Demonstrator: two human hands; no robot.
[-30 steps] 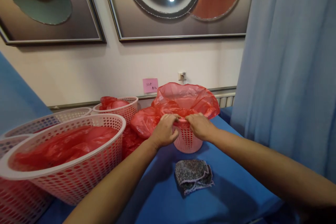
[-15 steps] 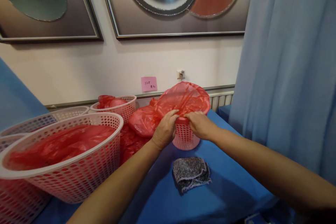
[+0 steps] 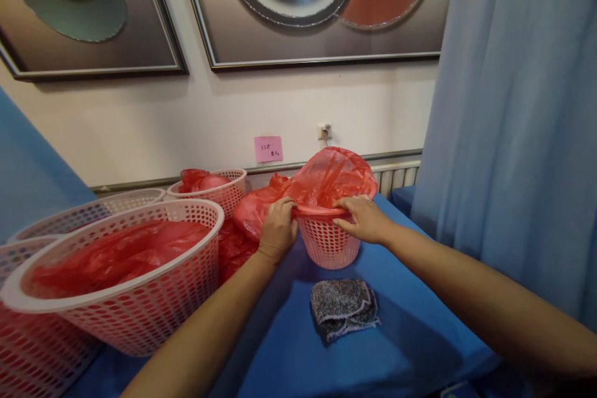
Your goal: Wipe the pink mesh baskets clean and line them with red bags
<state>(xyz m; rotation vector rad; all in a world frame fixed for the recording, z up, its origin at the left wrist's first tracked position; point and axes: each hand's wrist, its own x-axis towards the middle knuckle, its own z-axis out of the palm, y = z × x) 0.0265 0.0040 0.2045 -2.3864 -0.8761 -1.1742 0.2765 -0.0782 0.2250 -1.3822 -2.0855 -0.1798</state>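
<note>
Now parted along the pink basket [image 3: 330, 247] rim, apparently seating more red bag [image 3: 333, 177], with left hand [image 3: 278, 230] at eight o'clock, grip unclear, right hand [image 3: 366, 219] at five, thumb spread.

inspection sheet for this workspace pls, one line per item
surface: blue cover under the small basket, shadowed in places
job's things: red bag over the front rim of the small pink basket, rising at the back
clutter: folded grey cloth in front; large basket with red plastic at left
hands: left hand at the rim's left, right hand at its right front
cables: cord below wall socket
surroundings: framed pictures, pink note, blue curtain
</note>
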